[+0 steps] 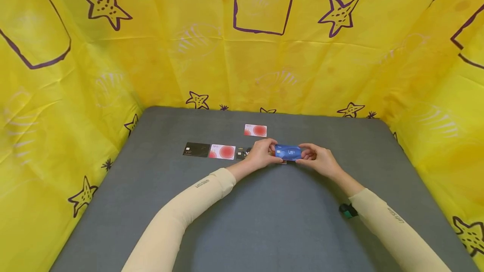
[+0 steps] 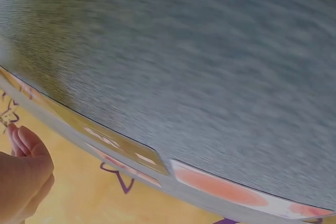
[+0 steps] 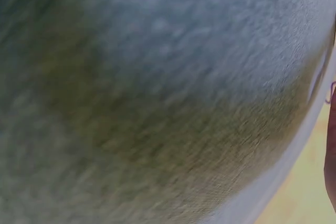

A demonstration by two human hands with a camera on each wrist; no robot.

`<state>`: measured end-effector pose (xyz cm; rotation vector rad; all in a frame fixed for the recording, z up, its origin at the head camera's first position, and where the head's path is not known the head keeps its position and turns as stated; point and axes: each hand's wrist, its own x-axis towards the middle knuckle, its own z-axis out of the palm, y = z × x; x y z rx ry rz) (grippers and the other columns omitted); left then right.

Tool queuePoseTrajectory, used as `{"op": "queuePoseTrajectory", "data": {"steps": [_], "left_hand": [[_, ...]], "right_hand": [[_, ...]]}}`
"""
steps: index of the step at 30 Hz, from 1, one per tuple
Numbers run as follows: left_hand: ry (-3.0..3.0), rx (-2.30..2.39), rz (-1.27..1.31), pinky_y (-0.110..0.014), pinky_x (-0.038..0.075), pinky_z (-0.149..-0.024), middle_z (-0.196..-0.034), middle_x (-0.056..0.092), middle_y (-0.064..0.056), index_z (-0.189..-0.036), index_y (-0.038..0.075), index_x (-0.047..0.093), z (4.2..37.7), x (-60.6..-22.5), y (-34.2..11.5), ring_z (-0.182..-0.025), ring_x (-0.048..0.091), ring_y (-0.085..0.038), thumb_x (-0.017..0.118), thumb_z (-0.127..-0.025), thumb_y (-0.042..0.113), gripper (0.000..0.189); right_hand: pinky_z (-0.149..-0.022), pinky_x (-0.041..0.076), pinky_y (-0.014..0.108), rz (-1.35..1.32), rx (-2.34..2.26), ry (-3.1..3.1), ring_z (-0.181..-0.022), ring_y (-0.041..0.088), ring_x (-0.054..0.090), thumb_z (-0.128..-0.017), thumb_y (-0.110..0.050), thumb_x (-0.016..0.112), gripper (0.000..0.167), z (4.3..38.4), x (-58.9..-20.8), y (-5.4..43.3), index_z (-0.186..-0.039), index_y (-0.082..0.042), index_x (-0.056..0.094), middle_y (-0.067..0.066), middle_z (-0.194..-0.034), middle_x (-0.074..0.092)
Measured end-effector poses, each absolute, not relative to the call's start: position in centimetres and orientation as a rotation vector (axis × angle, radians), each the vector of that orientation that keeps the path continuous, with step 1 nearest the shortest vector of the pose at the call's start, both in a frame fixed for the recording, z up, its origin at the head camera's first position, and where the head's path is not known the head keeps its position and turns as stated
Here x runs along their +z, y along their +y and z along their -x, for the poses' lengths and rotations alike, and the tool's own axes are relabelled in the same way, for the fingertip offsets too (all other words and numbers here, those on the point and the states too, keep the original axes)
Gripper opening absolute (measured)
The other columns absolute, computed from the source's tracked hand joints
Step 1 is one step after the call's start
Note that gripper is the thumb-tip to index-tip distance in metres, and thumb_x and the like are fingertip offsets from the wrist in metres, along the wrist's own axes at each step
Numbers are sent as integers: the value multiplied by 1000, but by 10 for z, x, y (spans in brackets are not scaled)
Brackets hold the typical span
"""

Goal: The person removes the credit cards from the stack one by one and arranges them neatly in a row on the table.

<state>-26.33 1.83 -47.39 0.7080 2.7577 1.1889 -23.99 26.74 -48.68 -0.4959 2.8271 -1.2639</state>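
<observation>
A blue card marked VIP (image 1: 288, 153) is held up between both hands, its face toward the head camera. My left hand (image 1: 260, 154) pinches its left end between thumb and fingers. At the opposite end my right hand (image 1: 320, 159) pinches it the same way. Below the blue card, a sliver of another card (image 1: 283, 162) shows; the rest is hidden. Left of the left hand lies a dark card (image 1: 240, 153), partly covered by that hand. In the left wrist view the left hand (image 2: 23, 174) appears at the lower left, and the right wrist view catches only an edge of the right hand (image 3: 331, 166).
A black VIP card (image 1: 196, 149) and a white card with red circles (image 1: 222, 152) continue the row leftward on the grey table (image 1: 249, 226). Another red-circled card (image 1: 255, 130) lies farther back. A dark and green object (image 1: 348, 210) sits by the right forearm. Yellow cloth (image 1: 227, 62) surrounds the table.
</observation>
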Motion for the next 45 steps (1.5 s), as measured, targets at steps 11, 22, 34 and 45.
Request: {"op": "queuePoseTrajectory", "data": {"steps": [11,22,34,45], "left_hand": [[2840,953,-756,-29,43,-88,-100,62,-4,-119,5,65,262,-481,42,-99,53,-19,85,-74,37,58],[2881,801,-732,-28,43,-86,-111,61,-1,-123,12,65,265,-486,54,-105,47,-17,81,-76,47,60],[2934,691,-761,-30,42,-86,-110,62,0,-121,15,67,266,-489,64,-104,46,-17,80,-76,51,59],[2923,679,-723,-30,41,-90,-114,57,-1,-120,17,67,263,-490,67,-110,43,-18,80,-76,50,57]], "right_hand": [[-69,52,20,475,-1231,2840,-76,17,63,-80,-27,81,50,233,-491,289,-121,-5,64,3,-88,67],[-66,50,21,458,-1196,2861,-74,15,62,-80,-28,81,50,235,-493,301,-121,-5,64,3,-88,67],[-64,48,22,457,-1103,2895,-73,15,59,-81,-27,81,50,236,-496,308,-121,-3,63,2,-86,65],[-63,42,24,454,-1040,2874,-72,16,52,-82,-30,80,50,236,-495,309,-119,-1,63,2,-84,60]]}}
